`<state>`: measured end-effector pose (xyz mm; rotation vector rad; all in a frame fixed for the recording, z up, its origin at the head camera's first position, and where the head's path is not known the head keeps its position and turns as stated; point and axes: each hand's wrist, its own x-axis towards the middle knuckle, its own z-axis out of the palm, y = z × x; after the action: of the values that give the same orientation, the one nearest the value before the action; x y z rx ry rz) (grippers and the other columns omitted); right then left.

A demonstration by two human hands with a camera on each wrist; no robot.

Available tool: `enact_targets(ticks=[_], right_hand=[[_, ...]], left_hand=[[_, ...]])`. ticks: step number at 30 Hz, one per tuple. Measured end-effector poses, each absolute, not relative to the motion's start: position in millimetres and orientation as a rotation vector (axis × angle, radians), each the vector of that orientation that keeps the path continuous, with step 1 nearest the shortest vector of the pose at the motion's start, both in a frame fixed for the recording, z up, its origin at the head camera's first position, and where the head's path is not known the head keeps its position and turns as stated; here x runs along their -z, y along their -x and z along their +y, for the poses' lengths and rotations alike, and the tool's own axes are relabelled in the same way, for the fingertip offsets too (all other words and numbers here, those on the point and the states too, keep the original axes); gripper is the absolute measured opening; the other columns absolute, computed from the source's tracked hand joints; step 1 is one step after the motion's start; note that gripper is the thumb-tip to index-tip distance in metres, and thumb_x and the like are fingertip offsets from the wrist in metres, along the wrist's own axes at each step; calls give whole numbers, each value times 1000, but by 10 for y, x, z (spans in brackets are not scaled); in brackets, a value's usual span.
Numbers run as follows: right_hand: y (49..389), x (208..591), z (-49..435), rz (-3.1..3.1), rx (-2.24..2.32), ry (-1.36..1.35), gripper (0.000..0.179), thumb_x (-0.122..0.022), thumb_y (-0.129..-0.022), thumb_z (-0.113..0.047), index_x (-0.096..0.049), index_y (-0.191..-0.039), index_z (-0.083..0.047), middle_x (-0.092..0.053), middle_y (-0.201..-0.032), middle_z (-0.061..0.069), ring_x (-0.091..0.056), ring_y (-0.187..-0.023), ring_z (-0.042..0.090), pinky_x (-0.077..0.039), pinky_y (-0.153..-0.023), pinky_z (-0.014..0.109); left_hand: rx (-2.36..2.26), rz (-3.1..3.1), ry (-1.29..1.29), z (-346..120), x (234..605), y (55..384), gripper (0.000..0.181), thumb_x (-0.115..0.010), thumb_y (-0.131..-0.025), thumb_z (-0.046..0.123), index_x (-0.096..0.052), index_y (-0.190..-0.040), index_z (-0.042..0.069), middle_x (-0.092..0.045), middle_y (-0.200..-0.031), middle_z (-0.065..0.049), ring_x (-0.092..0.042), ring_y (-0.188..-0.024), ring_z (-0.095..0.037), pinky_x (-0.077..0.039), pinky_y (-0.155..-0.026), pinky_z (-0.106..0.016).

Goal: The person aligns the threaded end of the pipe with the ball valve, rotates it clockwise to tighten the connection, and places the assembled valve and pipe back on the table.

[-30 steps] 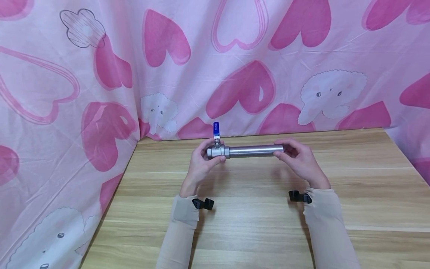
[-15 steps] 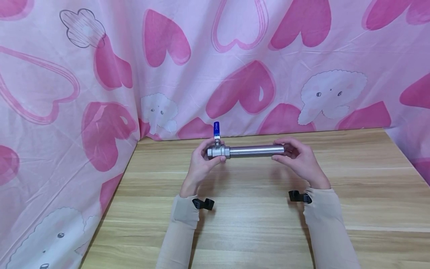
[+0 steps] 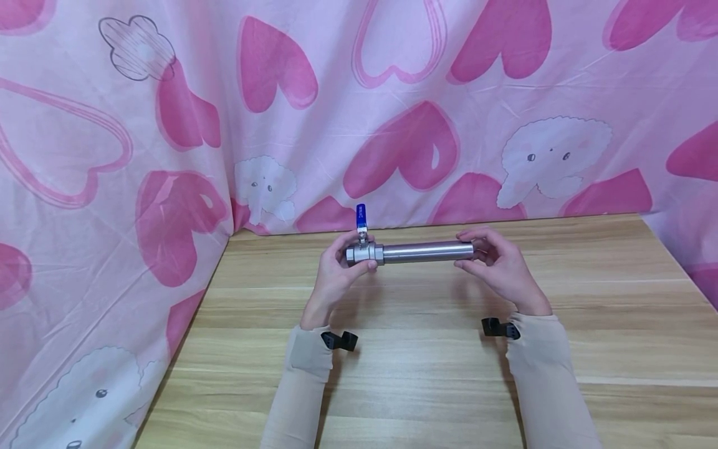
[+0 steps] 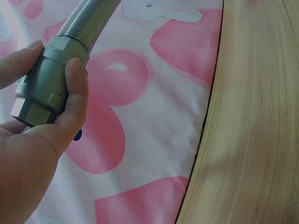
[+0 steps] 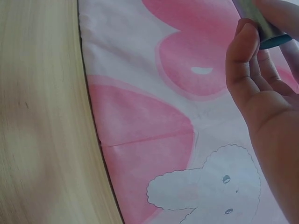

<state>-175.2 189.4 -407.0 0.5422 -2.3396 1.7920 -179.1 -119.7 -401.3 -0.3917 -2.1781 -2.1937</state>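
A ball valve (image 3: 364, 252) with a blue lever handle (image 3: 361, 217) sits in my left hand (image 3: 332, 277), which grips its body between thumb and fingers. From the valve's right end extends a steel pipe (image 3: 429, 251), held level above the table. In the left wrist view, a few bare threads (image 4: 77, 36) show where the pipe meets the valve (image 4: 44, 84). My right hand (image 3: 502, 268) holds the pipe's free end, thumb at the lower edge and fingertips on top. The right wrist view shows that pipe end (image 5: 266, 30) between the fingers and thumb.
A wood-grain table (image 3: 415, 374) lies below both hands. Pink curtains (image 3: 325, 137) with hearts and white animals hang at the back and left. A black mount (image 3: 339, 340) is on the left wrist, and another black mount (image 3: 501, 328) is on the right.
The right thumb has slid from the pipe's side to its lower edge, and the right fingers have shifted slightly. The left hand, valve and pipe stay nearly where they were.
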Motion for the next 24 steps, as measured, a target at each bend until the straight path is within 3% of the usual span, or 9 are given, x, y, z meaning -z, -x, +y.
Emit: enact_targets(ticks=[4,12,24], right_hand=[[1747,4066,1890,-2357,-1758,-534,40,-75,-79,3,-59,-116,-4,-60,-115,5,-61,-91,6,-53,-81,12],[1727,4052,1888,-2398,-1729,-482,41,-76,-80,-3,-61,-117,-7,-61,-105,-9,-60,-84,8,-54,-73,14],[1732,4059,1892,-2379,-1736,-478,39,-76,-81,-4,-62,-117,-6,-63,-99,-9,-59,-79,8,-52,-70,13]], left_hand=[[2192,-2170,399,-1197,4016,1794,61,-74,-75,-6,-52,-131,4,-60,-129,-19,-59,-112,-20,-49,-99,-22],[2187,-2171,400,-1206,4029,1804,61,-75,-74,-6,-53,-131,3,-60,-128,-20,-60,-112,-21,-49,-99,-23],[2184,-2178,402,-1211,4032,1806,61,-74,-76,-6,-53,-131,4,-61,-128,-19,-59,-112,-20,-48,-99,-21]])
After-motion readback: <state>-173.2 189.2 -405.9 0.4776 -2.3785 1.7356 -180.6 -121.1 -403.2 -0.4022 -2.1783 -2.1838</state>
